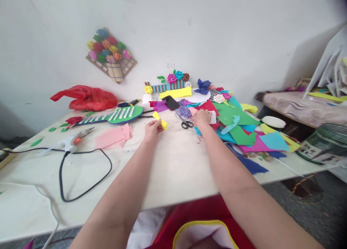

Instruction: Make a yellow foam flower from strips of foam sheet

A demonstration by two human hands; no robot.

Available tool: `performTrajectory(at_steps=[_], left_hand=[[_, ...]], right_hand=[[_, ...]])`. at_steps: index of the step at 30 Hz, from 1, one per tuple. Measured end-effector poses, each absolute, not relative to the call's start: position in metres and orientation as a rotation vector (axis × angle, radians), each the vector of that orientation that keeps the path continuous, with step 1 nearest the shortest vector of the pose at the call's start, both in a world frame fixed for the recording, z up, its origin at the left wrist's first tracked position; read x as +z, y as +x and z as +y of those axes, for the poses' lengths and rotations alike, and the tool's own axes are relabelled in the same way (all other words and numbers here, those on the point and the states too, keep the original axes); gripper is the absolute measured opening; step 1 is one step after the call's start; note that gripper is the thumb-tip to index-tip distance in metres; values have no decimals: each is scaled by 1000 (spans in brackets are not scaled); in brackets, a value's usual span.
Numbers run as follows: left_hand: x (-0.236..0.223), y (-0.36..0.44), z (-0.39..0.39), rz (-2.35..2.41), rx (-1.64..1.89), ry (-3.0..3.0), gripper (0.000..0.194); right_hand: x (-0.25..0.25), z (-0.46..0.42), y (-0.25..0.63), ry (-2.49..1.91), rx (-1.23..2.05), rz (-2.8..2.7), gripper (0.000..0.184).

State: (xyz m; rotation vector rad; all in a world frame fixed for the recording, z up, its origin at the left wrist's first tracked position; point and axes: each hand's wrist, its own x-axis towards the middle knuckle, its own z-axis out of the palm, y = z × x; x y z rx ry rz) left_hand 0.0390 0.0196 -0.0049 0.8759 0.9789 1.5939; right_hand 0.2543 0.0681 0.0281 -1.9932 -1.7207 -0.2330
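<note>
My left hand [152, 129] is closed in a pinch around a small yellow bundle [160, 121] that looks like narrow paper strips gathered at the middle. It is held just above the table. My right hand [202, 117] reaches into the near edge of the coloured scraps, fingers curled downward. What its fingertips grip, if anything, is hidden by the hand. A pink scrap [192, 111] and a white piece [213, 118] lie right beside it. Between the hands, black-handled scissors [187, 124] rest near a tangle of lilac yarn [184, 110].
Green sheets [234, 114] and other coloured paper spread on the right, near a glass jar [322, 144]. Leftward lie pink sheets [115, 136], a glue gun [69, 143] with its looping black cord, pliers [86, 132], a green guitar-shaped craft [123, 114] and a red bag [93, 98].
</note>
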Motion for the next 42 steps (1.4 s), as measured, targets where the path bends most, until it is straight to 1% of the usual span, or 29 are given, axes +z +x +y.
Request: performTrajectory(at_steps=[7,11,13,16,20,22,25,31,38,42], left_hand=[[-5,38,21,988,1586,879,34],[-6,37,21,1003,1571,905,34],[-6,37,21,1002,1551,940,35],[-5,37,19,990,1521,1002,36],[-4,37,17,971,1491,1043,35],[-4,36,17,961,1485,1058,36],[-5,34,17,943,1480,1078,38],[-5,35,17,937,1451,1120,42],[-7,38,18,959,1425,1160,39],[-7,38,18,951,1424,1133,39]], right_hand=[[26,64,252,-1911,-345,-1649,31],[28,62,243,-1773,-331,-1671,28],[28,62,236,-1713,-229,-1707,26],[26,62,222,-1651,33,-1710,23],[25,58,203,-1410,581,-1728,25],[26,54,195,-1317,841,-1677,20],[25,47,185,-1242,1081,-1615,17],[19,43,175,-1046,1317,-1603,18],[16,46,177,-1024,1415,-1590,12],[13,48,178,-1002,1434,-1586,13]])
